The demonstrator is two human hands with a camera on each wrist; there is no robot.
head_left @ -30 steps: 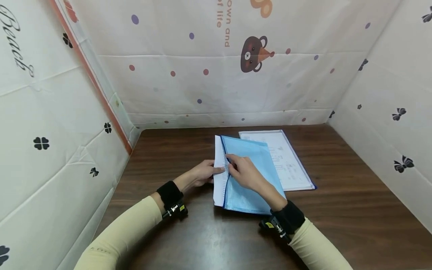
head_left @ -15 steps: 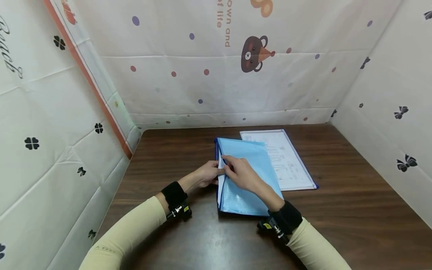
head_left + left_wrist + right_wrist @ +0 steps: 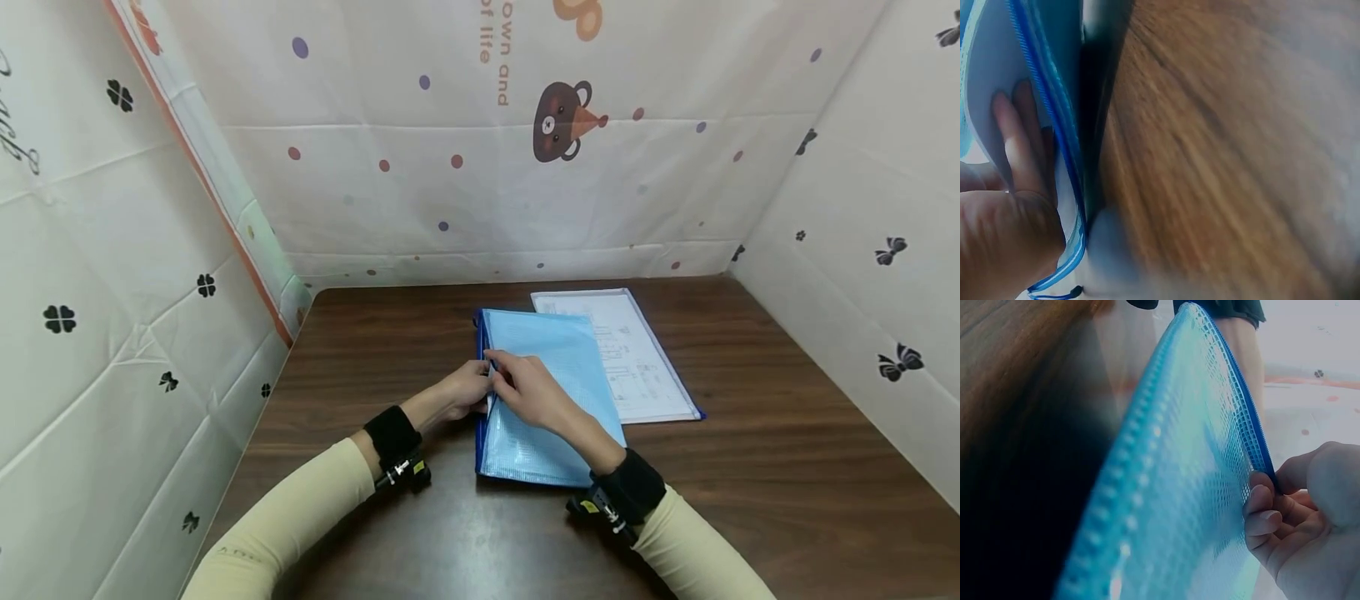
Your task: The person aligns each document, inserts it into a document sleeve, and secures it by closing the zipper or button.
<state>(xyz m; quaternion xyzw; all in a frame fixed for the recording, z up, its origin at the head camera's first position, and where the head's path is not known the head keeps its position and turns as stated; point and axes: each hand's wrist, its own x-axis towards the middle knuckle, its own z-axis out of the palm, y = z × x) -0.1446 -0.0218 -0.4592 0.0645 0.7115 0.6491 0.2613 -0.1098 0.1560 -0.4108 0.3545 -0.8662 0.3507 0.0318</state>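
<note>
A blue mesh pouch [image 3: 543, 392] lies at the middle of the tabletop [image 3: 787, 467], a second sheet folder [image 3: 637, 350] at its 2 o'clock. White paper [image 3: 997, 69] sits almost fully inside; the zipper looks unclosed. The right hand [image 3: 528, 387] pinches the pouch's upper lip at its 9 o'clock edge; the left hand [image 3: 461, 390] presses the paper in. The pouch's opening is hidden by the hands.

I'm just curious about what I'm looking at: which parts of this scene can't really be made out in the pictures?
- Paper inside the blue pouch: mostly hidden by the pouch in every view.
- Print on the sheet beside it: too small in the head view.
- Left hand: its fingers are partly hidden behind the right hand in the head view.
- Zipper pull: not discernible.
- Table: blurred in both wrist views.
</note>
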